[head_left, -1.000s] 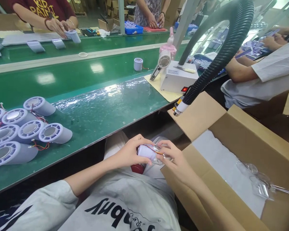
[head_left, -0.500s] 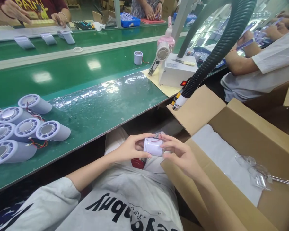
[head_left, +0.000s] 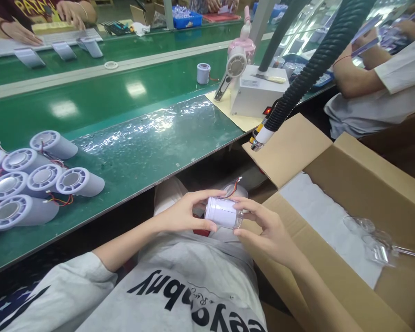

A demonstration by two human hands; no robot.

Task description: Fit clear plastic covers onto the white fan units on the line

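Over my lap, a pale lavender cylindrical motor housing (head_left: 220, 212) lies on its side between my two hands. My left hand (head_left: 183, 212) is closed around its left end, thumb below and fingers above. My right hand (head_left: 270, 228) grips the right end, where a clear plastic cover (head_left: 239, 218) fits around the housing; how far it reaches is hard to make out. Thin red, black and yellow wires (head_left: 234, 188) with a white connector stick up behind the housing. On the bench to the left lie several similar housings (head_left: 85, 181) with wires.
An open cardboard box (head_left: 307, 249) at my right holds clear plastic parts (head_left: 378, 244). A black flexible hose (head_left: 307, 78) hangs above it. A handheld fan (head_left: 230, 71) leans by a grey box (head_left: 259, 94) on the green bench (head_left: 152, 138). Co-workers sit across and at right.
The wires and connector now stand up into view above the housing. My hands keep hold of it, with the clear cover showing more at the right end. The view has shifted slightly.
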